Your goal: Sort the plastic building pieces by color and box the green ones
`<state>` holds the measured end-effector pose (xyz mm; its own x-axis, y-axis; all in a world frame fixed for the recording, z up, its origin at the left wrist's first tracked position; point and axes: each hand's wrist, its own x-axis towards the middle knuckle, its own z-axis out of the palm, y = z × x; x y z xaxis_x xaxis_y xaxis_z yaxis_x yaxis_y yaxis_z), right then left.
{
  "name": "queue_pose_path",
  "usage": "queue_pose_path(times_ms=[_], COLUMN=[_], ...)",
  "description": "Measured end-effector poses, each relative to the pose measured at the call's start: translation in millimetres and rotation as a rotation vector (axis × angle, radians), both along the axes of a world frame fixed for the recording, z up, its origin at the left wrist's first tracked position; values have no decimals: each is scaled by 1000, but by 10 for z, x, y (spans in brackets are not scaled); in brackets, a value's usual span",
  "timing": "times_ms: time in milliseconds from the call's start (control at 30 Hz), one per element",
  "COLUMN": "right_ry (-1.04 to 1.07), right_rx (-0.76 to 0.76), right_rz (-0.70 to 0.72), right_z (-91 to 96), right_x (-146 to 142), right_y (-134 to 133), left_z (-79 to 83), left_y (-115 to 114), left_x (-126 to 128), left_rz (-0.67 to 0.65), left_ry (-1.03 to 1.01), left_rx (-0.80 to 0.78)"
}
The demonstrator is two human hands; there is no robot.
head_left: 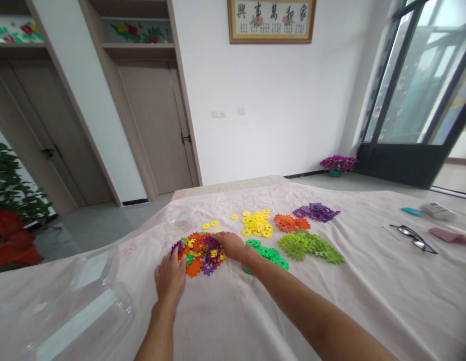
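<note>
A mixed pile of plastic snowflake-shaped gear discs [195,267] in orange, purple, yellow and green lies on the cloth. My left hand [170,277] rests against the pile's left side, fingers stretched out and touching its edge. On the right side, my right hand [231,245] reaches over the pile with its fingers extended onto the purple and yellow discs. Its fingertips are partly hidden. Sorted by colour beside it are yellow discs [257,224], orange discs [289,222], purple discs [318,212], dark green discs [269,256] and light green discs [308,245].
Clear plastic containers [120,313] lie at the left on the pale cloth [225,321]. A few loose yellow discs [210,225] sit behind the pile. Glasses [413,237], a blue item [412,211], a tissue pack [438,211] and a pink cloth [449,236] lie right.
</note>
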<state>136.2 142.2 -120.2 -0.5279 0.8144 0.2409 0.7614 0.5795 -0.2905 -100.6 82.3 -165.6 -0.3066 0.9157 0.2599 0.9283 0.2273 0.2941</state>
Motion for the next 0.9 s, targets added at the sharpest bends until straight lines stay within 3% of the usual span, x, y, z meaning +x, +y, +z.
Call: queue_pose_path(times_ms=[233,400,567,733,900], right_ry=[-14,206,521,787,862], right_rx=[64,52,-98,-279,-195], right_rz=[70,-88,-268,-417,-657], right_z=[-126,-73,-13,52,147], right_x=[77,173,359,903,1812], right_y=[104,95,159,240,271], left_z=[8,5,5,-27,-78], left_y=[39,37,35,59,81], left_x=[-15,-21,-26,-51,-93], left_rz=[-13,-27,-23,-25,-38], left_ry=[10,12,2,-16,-21], left_rx=[21,35,27,11,7])
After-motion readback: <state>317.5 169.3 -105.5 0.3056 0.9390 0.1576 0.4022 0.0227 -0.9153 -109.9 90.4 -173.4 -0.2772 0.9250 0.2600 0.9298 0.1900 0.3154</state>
